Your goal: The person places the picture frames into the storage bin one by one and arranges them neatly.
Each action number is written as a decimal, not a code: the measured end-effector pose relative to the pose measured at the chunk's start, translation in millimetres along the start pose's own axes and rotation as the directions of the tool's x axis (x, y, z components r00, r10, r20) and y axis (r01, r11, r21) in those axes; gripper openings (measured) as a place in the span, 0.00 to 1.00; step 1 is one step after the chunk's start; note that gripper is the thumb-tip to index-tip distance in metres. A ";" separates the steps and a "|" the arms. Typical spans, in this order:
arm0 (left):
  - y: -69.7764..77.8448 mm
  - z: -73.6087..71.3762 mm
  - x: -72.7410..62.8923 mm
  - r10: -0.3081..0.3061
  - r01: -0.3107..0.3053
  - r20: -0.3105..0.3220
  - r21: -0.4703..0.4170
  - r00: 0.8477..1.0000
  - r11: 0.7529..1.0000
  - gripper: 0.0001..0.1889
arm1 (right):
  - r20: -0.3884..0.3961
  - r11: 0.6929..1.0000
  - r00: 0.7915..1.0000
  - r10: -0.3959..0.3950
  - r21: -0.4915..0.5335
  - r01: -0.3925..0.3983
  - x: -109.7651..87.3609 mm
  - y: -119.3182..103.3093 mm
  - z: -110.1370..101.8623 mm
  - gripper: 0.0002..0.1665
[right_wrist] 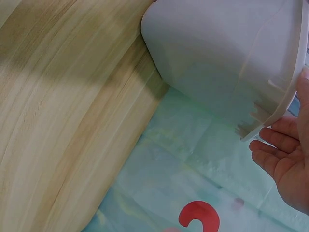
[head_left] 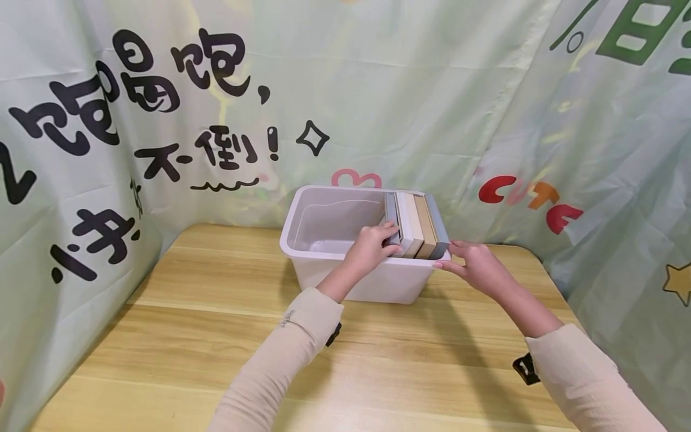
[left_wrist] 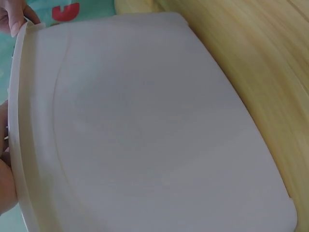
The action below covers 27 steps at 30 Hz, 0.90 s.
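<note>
A pale grey plastic bin [head_left: 358, 279] stands on the table. Several books stand upright in a row at its right end: a grey one [head_left: 390, 204] leftmost, then a white one [head_left: 406, 225], cream, tan [head_left: 424, 219], and a blue-grey one [head_left: 438, 225] against the right wall. My left hand [head_left: 371, 243] reaches over the front rim, thumb and fingers holding the near end of the leftmost books. At the front right corner, my right hand [head_left: 477, 264] grips the rim between thumb and fingers. The left wrist view mostly shows the bin's front wall [left_wrist: 154, 121].
Left of the books, the bin's inner floor [head_left: 326, 246] shows. The wooden table [head_left: 216, 348] extends around the bin. A printed fabric curtain [head_left: 421, 120] hangs close behind and on both sides. Black straps [head_left: 526, 368] show at both wrists.
</note>
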State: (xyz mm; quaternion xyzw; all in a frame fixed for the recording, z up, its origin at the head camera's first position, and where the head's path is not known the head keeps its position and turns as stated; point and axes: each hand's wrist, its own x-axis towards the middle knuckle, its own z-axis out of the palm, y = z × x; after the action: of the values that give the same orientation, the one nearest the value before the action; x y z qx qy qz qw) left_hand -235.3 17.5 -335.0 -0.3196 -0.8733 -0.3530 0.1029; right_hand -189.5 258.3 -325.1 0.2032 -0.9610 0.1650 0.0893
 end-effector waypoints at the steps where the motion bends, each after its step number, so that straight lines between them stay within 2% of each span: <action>1: 0.6 0.3 0.8 -0.004 0.004 -0.001 0.008 1.000 1.000 0.25 | 0.002 1.000 1.000 0.000 0.000 0.000 0.3 -0.2 0.0 0.33; 6: 4.1 -2.4 2.1 -0.032 0.031 0.025 0.064 0.999 0.997 0.29 | -0.001 1.000 1.000 -0.009 -0.002 0.009 0.6 0.5 -0.7 0.33; 11: 3.5 -16.1 -3.0 -0.029 0.023 0.035 0.135 0.999 0.991 0.29 | -0.031 0.999 0.998 -0.045 -0.027 0.044 0.4 1.3 -2.2 0.30; 16: -2.8 -38.0 -17.4 0.011 -0.009 -0.009 0.175 1.000 0.985 0.28 | -0.074 0.996 0.996 -0.058 -0.067 0.053 -2.1 -2.2 -6.5 0.28; 20: -8.0 -53.6 -32.9 0.011 -0.005 -0.031 0.210 0.999 0.978 0.26 | -0.186 0.998 0.982 -0.042 -0.062 0.031 -8.2 -9.5 -13.5 0.30; 22: -11.1 -57.9 -41.0 0.040 -0.026 -0.056 0.232 0.998 0.972 0.25 | -0.260 0.998 0.965 -0.035 -0.051 0.023 -12.1 -12.9 -16.4 0.32; 24: -14.7 -60.0 -49.9 0.094 -0.065 -0.099 0.264 0.991 0.962 0.23 | -0.321 0.999 0.946 -0.036 -0.044 0.023 -15.7 -16.4 -16.7 0.33; 27: -22.7 -59.3 -63.7 0.210 -0.147 -0.184 0.306 0.960 0.940 0.22 | -0.391 0.998 0.918 -0.065 -0.029 0.058 -19.2 -22.3 -11.7 0.35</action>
State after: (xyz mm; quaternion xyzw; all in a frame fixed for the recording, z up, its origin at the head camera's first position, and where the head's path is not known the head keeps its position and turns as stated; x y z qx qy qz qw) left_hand -203.0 -66.3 -330.0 -0.3396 -0.8666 -0.2427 0.2736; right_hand -161.6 250.1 -312.5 0.1954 -0.9183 0.1913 0.2863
